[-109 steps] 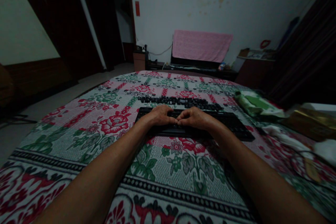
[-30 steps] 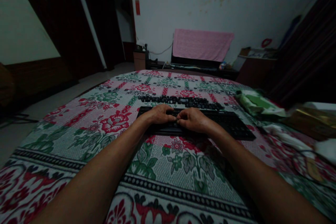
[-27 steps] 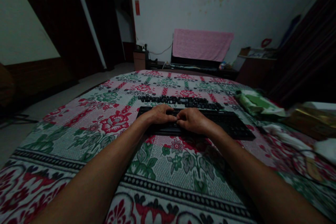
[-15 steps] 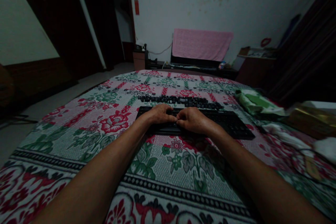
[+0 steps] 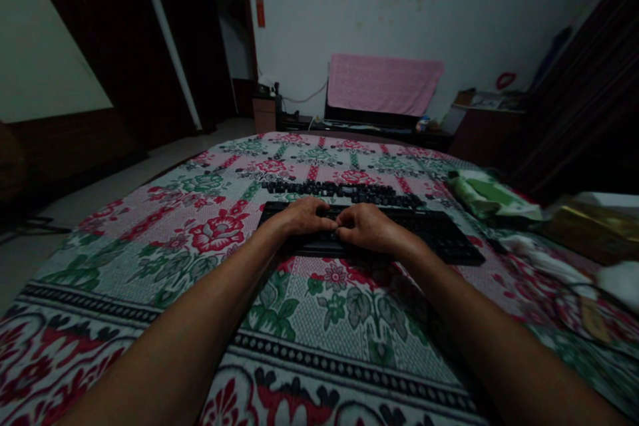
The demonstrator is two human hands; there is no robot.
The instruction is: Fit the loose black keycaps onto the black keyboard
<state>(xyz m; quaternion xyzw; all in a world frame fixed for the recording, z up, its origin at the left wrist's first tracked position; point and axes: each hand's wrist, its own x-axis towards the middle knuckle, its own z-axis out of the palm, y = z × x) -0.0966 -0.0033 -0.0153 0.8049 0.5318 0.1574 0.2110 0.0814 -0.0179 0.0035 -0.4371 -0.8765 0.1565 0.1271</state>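
Note:
A black computer keyboard [image 5: 429, 229] lies flat on the patterned cloth, partly covered by both hands. My left hand [image 5: 304, 216] rests over its left half, thumb stretched to the right and apart from the forefinger; the other fingertips are hidden. Close beside it, my right hand [image 5: 367, 226] is closed, with thumb and forefinger bent together low over the keys, near my left thumb. Anything between those fingertips is too small and dark to make out. Just beyond the keyboard, small black keycaps [image 5: 344, 191] lie loose in a long, uneven band.
The flowered cloth [image 5: 210, 293] covers the broad surface under everything. To the right are a green and white packet [image 5: 489, 196], a golden box [image 5: 589, 229], a crumpled white item [image 5: 544, 256] and a dark cable. A pink towel [image 5: 384, 83] hangs near the far wall.

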